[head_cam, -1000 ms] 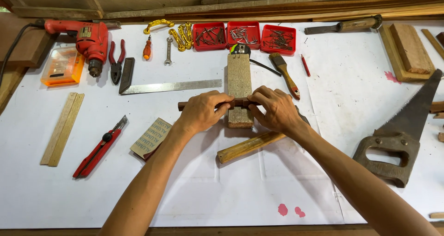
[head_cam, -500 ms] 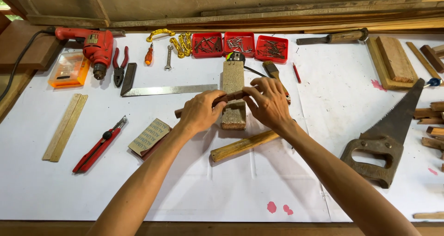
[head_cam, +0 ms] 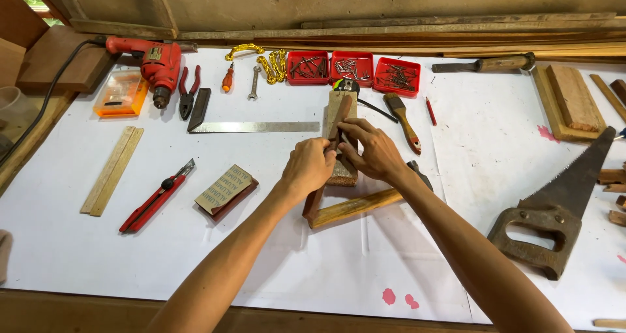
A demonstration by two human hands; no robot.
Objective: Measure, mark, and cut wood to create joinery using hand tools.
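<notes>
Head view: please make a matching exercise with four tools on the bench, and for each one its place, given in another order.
Things:
1. drill
2. saw
3. steel square
4. brown strip

Places:
A. far right of the white sheet
B. held by both hands, left hand and right hand, over a wooden block
C. far left corner, beside an orange case
D. flat on the sheet, between the pliers and the block

Pairs: 1-C, 2-A, 3-D, 4-B
</notes>
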